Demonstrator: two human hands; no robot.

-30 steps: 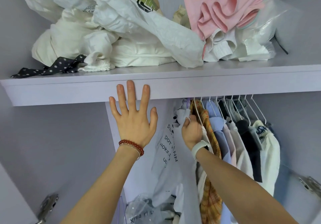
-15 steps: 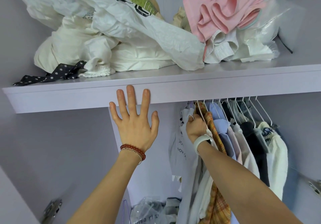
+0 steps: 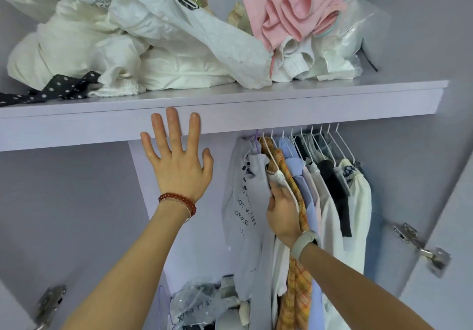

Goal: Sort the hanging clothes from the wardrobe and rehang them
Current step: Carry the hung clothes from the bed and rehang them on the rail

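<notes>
Several garments hang on white wire hangers (image 3: 320, 142) under the lilac shelf (image 3: 256, 114). At the left end hangs a pale grey printed shirt (image 3: 243, 201), then an orange plaid shirt (image 3: 294, 291), a blue shirt (image 3: 311, 201), white tops and a black one (image 3: 335, 189). My right hand (image 3: 281, 212) reaches between the grey shirt and the plaid shirt, its fingers curled round a fold of white cloth there. My left hand (image 3: 176, 160) lies flat with spread fingers against the shelf's front edge and the upright panel.
Piled on the shelf are white bags and clothes (image 3: 115, 37), a pink garment (image 3: 289, 7) and a black dotted strap (image 3: 58, 89). Plastic bags (image 3: 197, 304) lie at the wardrobe's bottom. Door hinges (image 3: 419, 247) stick out on the open doors at both sides.
My right hand has dropped from the hanger's neck to lower down among the clothes. The grey shirt now hangs on the rail. My left hand stays on the shelf edge.
</notes>
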